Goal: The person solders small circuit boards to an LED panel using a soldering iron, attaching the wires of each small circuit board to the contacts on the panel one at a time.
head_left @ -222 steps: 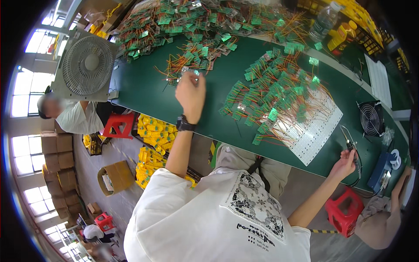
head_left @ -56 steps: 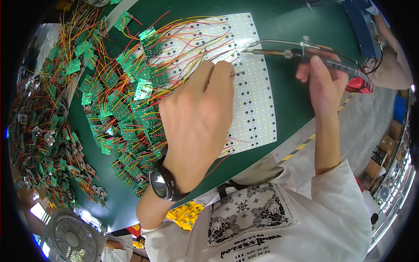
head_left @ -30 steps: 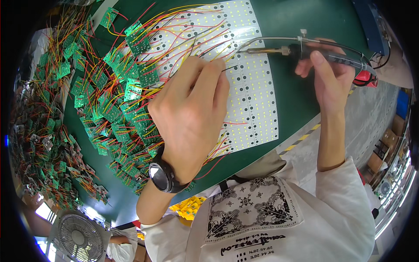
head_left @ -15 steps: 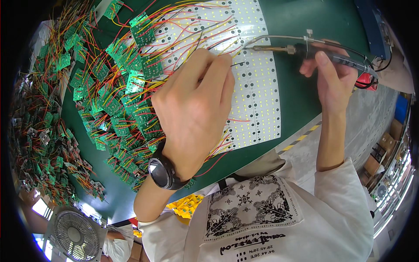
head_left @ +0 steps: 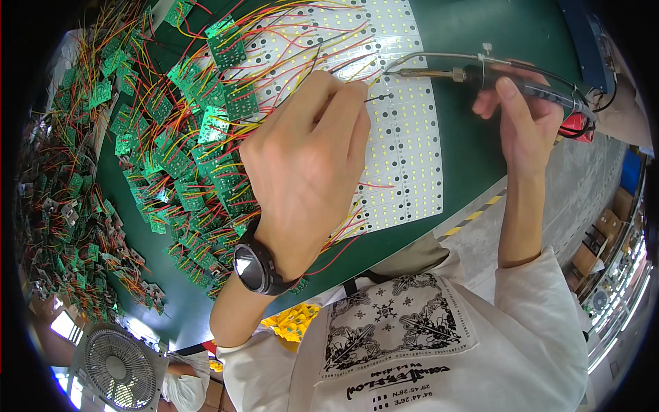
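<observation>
two hands: left hand (head_left: pixel 309 172) pinches a wire (head_left: pixel 376 99), right hand (head_left: pixel 525 123) grips soldering iron (head_left: pixel 480 72).

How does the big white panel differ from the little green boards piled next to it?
The white panel is one large flat sheet dotted with rows of small yellow and dark spots; the green boards are many small squares heaped at all angles. The left hand rests on the panel, not on the boards. Both lie on the green table, with red and yellow wires running from boards to panel.

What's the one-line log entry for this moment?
left hand: pinching wire on LED panel | right hand: holding soldering iron | tip near wire
</observation>
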Demonstrator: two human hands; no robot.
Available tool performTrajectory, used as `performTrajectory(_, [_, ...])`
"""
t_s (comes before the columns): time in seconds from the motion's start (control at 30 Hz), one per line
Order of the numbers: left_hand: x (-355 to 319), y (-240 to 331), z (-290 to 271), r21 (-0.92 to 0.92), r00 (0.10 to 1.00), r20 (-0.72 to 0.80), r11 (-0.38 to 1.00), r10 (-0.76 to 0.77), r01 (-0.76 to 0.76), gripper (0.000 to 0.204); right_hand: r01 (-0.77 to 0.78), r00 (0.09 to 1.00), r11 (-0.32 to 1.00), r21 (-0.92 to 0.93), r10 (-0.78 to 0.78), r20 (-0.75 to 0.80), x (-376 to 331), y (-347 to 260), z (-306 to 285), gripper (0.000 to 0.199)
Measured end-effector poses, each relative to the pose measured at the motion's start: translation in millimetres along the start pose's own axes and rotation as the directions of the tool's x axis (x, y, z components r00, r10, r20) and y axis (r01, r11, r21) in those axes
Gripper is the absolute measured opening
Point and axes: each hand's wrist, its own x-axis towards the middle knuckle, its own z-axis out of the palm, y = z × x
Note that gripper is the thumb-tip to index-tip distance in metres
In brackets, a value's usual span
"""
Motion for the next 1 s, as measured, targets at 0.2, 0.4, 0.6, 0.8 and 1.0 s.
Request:
performTrajectory(0.2, [0, 0, 0, -0.009, 1.0, -0.012, 1.0, 0.005, -0.005, 0.013, 0.005, 1.0, 1.0, 0.005, -0.005, 0.009, 0, 2, -2, 0.024])
performTrajectory(0.4, [0, -1, 0, -0.021, 1.0, -0.008, 1.0, -0.003, 0.003, 0.012, 0.006, 1.0, 1.0, 0.005, -0.006, 0.01, 0, 2, -1, 0.023])
performTrajectory(0.6, [-1, -3, 1, -0.013, 1.0, -0.015, 1.0, 0.005, -0.005, 0.012, 0.01, 1.0, 0.999, 0.031, -0.01, -0.003, 0, 3, -1, 0.024])
performTrajectory(0.8, [-2, -2, -2, 0.004, 1.0, -0.014, 1.0, 0.015, -0.015, 0.011, 0.004, 1.0, 0.999, 0.052, -0.004, -0.011, -1, 2, -4, 0.024])
performTrajectory(1.0, [4, 5, -20, -0.024, 0.995, 0.09, 0.999, 0.039, -0.037, 0.01, -0.014, 1.0, 0.998, 0.062, 0.014, -0.009, 1, 3, -2, 0.024])
